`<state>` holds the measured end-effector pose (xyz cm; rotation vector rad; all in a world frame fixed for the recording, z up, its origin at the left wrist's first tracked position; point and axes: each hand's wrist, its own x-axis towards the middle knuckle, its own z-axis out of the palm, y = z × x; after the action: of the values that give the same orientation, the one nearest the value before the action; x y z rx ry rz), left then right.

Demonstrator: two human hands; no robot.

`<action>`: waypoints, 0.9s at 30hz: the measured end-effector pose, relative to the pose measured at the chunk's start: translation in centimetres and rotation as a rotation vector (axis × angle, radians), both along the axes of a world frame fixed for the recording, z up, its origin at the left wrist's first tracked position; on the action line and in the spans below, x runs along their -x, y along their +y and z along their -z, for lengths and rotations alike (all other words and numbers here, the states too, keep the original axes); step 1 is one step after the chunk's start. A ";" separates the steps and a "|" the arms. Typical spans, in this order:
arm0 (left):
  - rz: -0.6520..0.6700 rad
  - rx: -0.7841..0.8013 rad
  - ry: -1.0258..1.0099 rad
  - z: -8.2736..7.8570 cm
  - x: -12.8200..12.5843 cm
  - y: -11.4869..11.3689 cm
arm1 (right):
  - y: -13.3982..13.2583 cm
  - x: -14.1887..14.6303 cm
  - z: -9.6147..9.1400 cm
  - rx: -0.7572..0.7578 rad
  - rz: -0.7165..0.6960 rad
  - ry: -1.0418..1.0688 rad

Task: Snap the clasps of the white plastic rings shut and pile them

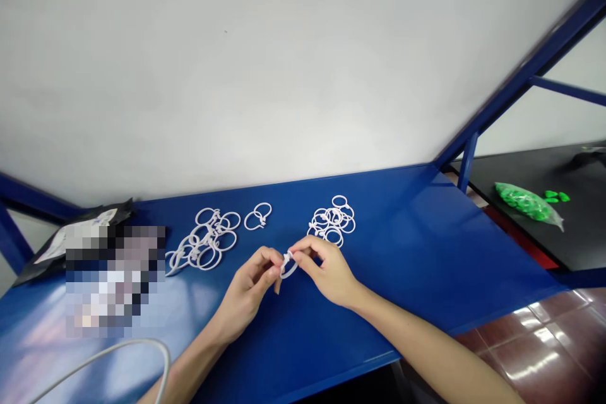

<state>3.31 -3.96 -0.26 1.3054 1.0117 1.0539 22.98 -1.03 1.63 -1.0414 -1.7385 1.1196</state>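
Between my two hands is a white plastic ring (289,269) with a small clasp at its top, looking like a curtain ring. My left hand (253,284) pinches its left side between thumb and fingers. On the clasp side, my right hand (327,270) grips it with thumb and forefinger. Whether the clasp is fastened cannot be made out. A larger pile of similar white rings (207,246) lies to the left. Two more rings (259,216) overlap behind my left hand, and a smaller pile (334,219) sits just beyond my right hand.
The rings lie on a blue table (402,233) against a pale wall. A black-and-white packet (80,233) and a blurred patch are at the left. A pale cable (127,342) curves at lower left. On a dark table at right rests a bag of green pieces (528,202).
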 end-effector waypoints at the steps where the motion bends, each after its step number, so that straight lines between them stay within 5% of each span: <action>1: -0.016 0.014 -0.003 0.0 0.1 0.1 | 0.1 0.0 0.2 0.034 0.002 0.010; 15: -0.221 -0.098 0.308 1.7 -0.3 0.2 | -0.1 0.2 1.0 -0.162 -0.018 -0.129; 27: -0.119 -0.539 0.422 0.8 0.1 0.2 | -0.4 0.0 1.2 -0.260 -0.103 -0.114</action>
<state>3.18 -3.80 -1.08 1.9871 1.1702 1.2198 22.96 -1.41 0.41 -0.8778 -1.9872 0.8798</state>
